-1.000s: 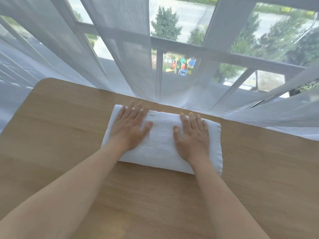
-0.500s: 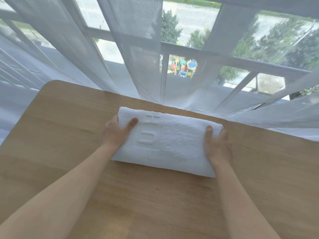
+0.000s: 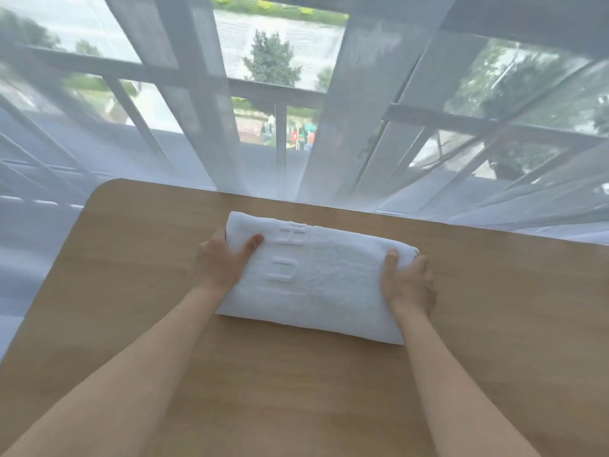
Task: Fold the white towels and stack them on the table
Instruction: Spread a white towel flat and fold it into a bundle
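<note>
While both hands clasp its short ends, the towel (image 3: 316,278) lies crosswise.
Left hand (image 3: 224,258) and right hand (image 3: 408,282) pinch it, thumbs on top, fingers probably tucked beneath, on the worktop (image 3: 131,291).

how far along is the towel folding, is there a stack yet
Done: one white towel lies folded into a thick rectangle on the wooden table, embossed letters facing up. In hand: the left hand and right hand grip its two short ends, thumbs on top. Left: no second towel or stack is in view, so the stacking is not yet visible.
</note>
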Available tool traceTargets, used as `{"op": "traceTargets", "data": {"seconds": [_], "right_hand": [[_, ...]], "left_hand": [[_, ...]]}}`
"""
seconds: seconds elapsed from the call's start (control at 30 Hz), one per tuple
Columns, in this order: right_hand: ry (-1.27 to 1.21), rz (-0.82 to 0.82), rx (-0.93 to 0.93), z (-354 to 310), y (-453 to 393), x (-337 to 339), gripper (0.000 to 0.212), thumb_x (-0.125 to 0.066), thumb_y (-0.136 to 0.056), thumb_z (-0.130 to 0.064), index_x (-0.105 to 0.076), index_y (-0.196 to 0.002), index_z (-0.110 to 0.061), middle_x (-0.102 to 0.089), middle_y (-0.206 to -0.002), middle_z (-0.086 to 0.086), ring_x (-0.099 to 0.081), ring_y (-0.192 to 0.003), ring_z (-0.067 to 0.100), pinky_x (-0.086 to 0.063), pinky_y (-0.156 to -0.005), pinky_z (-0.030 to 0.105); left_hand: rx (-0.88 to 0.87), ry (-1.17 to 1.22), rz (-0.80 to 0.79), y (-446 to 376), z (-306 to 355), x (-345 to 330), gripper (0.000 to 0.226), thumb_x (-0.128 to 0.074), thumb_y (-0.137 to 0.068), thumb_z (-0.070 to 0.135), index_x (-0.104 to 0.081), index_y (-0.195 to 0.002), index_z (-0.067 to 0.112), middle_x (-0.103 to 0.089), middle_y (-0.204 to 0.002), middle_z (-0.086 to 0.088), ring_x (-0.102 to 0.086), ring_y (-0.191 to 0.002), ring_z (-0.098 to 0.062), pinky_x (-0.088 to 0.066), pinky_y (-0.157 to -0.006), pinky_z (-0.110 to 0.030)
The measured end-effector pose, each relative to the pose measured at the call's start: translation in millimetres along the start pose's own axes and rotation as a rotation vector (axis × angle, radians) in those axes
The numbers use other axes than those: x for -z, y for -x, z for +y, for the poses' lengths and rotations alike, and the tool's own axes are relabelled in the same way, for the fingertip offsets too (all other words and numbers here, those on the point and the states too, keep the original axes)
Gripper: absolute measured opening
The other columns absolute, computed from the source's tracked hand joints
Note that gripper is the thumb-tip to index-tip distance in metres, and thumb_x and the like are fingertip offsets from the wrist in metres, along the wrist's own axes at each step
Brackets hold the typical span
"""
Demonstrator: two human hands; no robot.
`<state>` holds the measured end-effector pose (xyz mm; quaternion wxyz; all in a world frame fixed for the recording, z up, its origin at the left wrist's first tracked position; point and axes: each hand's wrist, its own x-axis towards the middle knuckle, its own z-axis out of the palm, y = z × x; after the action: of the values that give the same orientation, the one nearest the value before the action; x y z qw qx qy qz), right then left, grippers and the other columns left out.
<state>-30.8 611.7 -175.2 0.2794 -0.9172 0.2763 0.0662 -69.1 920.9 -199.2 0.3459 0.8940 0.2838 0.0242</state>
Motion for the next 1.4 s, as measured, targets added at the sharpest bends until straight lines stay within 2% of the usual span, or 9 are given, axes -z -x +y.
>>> {"op": "traceTargets", "data": {"seconds": [0.2, 0.43, 0.63, 0.8, 1.07, 1.2, 1.27, 1.33, 1.4], "right_hand": [[-0.038, 0.047, 0.03, -67.1, 69.2, -67.0, 0.07, -0.04, -0.097, -0.061, -0.044, -0.138, -0.005, -0.054, -0.135, 0.018, -0.054, -0.118, 0.037, -0.039, -0.091, 0.042], [-0.112, 0.029, 0.079, -170.4, 104.8, -152.8, 0.068, -0.044, -0.095, -0.063, -0.047, -0.131, -0.005, -0.058, -0.129, 0.017, -0.056, -0.116, 0.037, -0.04, -0.09, 0.042], [-0.103, 0.092, 0.1, -215.8, 97.6, -186.7, 0.066, -0.044, -0.095, -0.061, -0.047, -0.135, -0.009, -0.057, -0.134, 0.015, -0.056, -0.119, 0.036, -0.04, -0.092, 0.041], [-0.089, 0.171, 0.118, -230.7, 90.7, -198.0, 0.06, -0.042, -0.096, -0.06, -0.048, -0.129, -0.01, -0.059, -0.13, 0.01, -0.06, -0.11, 0.037, -0.031, -0.077, 0.037], [-0.044, 0.205, 0.114, -230.8, 88.2, -200.4, 0.059, -0.04, -0.095, -0.061, -0.047, -0.126, -0.012, -0.062, -0.125, 0.011, -0.061, -0.106, 0.039, -0.043, -0.082, 0.044], [-0.035, 0.146, 0.103, -233.4, 93.2, -192.1, 0.06, -0.036, -0.096, -0.061, -0.045, -0.129, -0.012, -0.061, -0.125, 0.013, -0.06, -0.108, 0.039, -0.043, -0.083, 0.045], [-0.029, 0.072, 0.088, -236.5, 96.3, -186.8, 0.061, -0.034, -0.097, -0.06, -0.042, -0.132, -0.011, -0.059, -0.128, 0.014, -0.058, -0.11, 0.039, -0.043, -0.086, 0.045], [-0.018, 0.007, 0.06, -241.7, 99.5, -178.3, 0.063, -0.034, -0.098, -0.059, -0.038, -0.137, -0.01, -0.053, -0.134, 0.014, -0.055, -0.116, 0.039, -0.041, -0.088, 0.044], [0.087, 0.073, 0.156, -243.6, 105.6, -172.2, 0.062, -0.038, -0.099, -0.052, -0.034, -0.141, -0.006, -0.046, -0.139, 0.018, -0.049, -0.122, 0.04, -0.038, -0.095, 0.046]], "left_hand": [[-0.055, -0.011, 0.07, -51.1, -78.3, 76.0, 0.06, -0.047, -0.068, 0.092, -0.048, -0.069, 0.032, -0.053, -0.061, 0.019, -0.044, -0.059, 0.005, -0.028, -0.05, -0.02], [-0.035, -0.114, 0.135, -127.2, -163.6, 159.6, 0.07, -0.041, -0.07, 0.095, -0.053, -0.084, 0.027, -0.053, -0.066, 0.013, -0.049, -0.066, -0.022, -0.037, -0.062, -0.035], [-0.028, -0.112, 0.148, -173.4, -174.5, 177.5, 0.074, -0.045, -0.069, 0.09, -0.051, -0.067, 0.017, -0.059, -0.065, -0.002, -0.058, -0.073, -0.035, -0.046, -0.067, -0.044], [-0.036, -0.09, 0.18, -193.3, -171.4, 177.0, 0.078, -0.046, -0.068, 0.092, -0.049, -0.062, 0.014, -0.056, -0.058, -0.002, -0.056, -0.066, -0.033, -0.043, -0.062, -0.042], [-0.06, -0.122, 0.22, -195.7, -176.0, 172.3, 0.077, -0.046, -0.071, 0.094, -0.044, -0.059, 0.017, -0.052, -0.053, 0.003, -0.05, -0.056, -0.022, -0.031, -0.054, -0.037], [0.045, -0.101, 0.006, -196.6, -167.7, 182.8, 0.073, -0.046, -0.069, 0.093, -0.059, -0.082, 0.023, -0.067, -0.083, 0.003, -0.059, -0.084, -0.03, -0.041, -0.071, -0.04], [0.131, -0.097, -0.164, -197.8, -153.3, 191.3, 0.081, -0.051, -0.077, 0.085, -0.055, -0.131, 0.025, -0.064, -0.13, -0.008, -0.056, -0.118, -0.034, -0.045, -0.093, -0.045], [0.06, -0.198, -0.088, -181.9, -139.2, 188.0, 0.089, -0.053, -0.09, 0.066, -0.018, -0.159, 0.022, -0.031, -0.161, -0.015, -0.031, -0.147, -0.035, -0.03, -0.116, -0.049], [-0.23, -0.26, 0.076, -153.3, -126.4, 171.0, 0.078, -0.051, -0.094, 0.051, -0.016, -0.16, 0.029, -0.018, -0.167, -0.011, -0.014, -0.154, -0.03, -0.016, -0.122, -0.047]]}}
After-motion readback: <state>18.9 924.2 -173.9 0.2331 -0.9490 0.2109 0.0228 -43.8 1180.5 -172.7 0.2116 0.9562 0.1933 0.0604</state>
